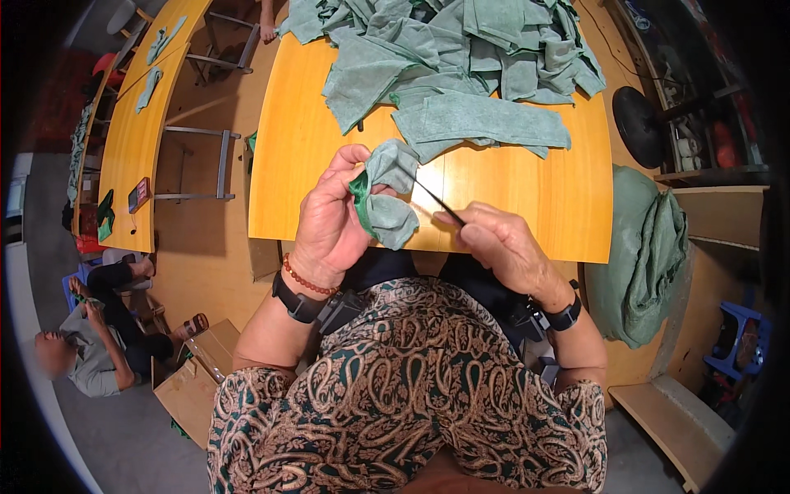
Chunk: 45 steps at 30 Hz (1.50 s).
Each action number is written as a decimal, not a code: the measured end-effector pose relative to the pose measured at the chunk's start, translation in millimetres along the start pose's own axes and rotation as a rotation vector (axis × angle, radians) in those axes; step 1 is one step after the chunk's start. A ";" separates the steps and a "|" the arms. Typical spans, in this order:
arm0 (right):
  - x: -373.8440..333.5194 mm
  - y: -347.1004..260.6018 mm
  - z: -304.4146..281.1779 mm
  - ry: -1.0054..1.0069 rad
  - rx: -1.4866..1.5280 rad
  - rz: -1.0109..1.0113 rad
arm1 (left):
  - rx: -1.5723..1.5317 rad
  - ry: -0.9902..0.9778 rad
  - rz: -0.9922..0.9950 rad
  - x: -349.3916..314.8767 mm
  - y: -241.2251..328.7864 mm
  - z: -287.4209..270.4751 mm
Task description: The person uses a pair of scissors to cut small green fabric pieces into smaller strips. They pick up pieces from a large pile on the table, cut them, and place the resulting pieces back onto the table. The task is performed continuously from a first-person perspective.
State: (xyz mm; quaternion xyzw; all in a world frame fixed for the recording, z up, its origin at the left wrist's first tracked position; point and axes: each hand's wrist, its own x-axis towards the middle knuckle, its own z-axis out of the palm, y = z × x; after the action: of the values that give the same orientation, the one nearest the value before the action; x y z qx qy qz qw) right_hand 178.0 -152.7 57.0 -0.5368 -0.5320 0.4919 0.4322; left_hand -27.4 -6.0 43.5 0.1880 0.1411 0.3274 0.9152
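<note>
In front of my chest, my left hand (327, 216) grips a small grey-green cloth piece (393, 221) with a shiny dark green edging along one side. The cloth is folded and bunched, with two lobes sticking out to the right of my fingers. Pinched in my right hand (508, 249) is a thin black pointed tool (439, 201), perhaps tweezers. Its tip reaches the cloth's upper lobe; whether it grips the fabric I cannot tell. Just beyond both hands, a flat stack of grey-green cloth strips (485, 123) lies on the yellow wooden table (527, 198).
A large heap of similar cloth pieces (461, 49) covers the table's far part. On the right stand a stuffed green sack (638, 255) and a blue stool (738, 337). At left are another long table (132, 140), a cardboard box (193, 383) and a seated person (99, 337) handling green-edged cloth.
</note>
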 end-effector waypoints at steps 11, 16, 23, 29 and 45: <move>0.4 1.9 -4.1 -0.045 -0.093 0.075 | 0.208 0.166 -0.048 2.0 0.0 6.9; 4.2 11.8 -4.0 -0.051 -0.128 -0.016 | 0.376 0.146 -0.030 1.7 -0.9 7.9; 4.3 8.3 3.5 -0.122 0.441 0.195 | 0.569 0.079 0.090 -12.0 -12.1 28.2; 13.5 -9.3 36.9 -0.067 0.766 0.176 | 0.605 -0.024 0.124 -18.6 -34.1 46.1; 18.4 3.4 39.1 0.094 0.404 0.071 | 0.542 0.071 0.274 -0.7 -7.5 33.3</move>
State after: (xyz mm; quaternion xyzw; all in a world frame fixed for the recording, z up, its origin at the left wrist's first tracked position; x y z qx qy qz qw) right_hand 139.0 -137.0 46.9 -0.4801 -0.3826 0.5777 0.5380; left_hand -11.1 -20.2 70.0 0.4311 0.2285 0.4045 0.7735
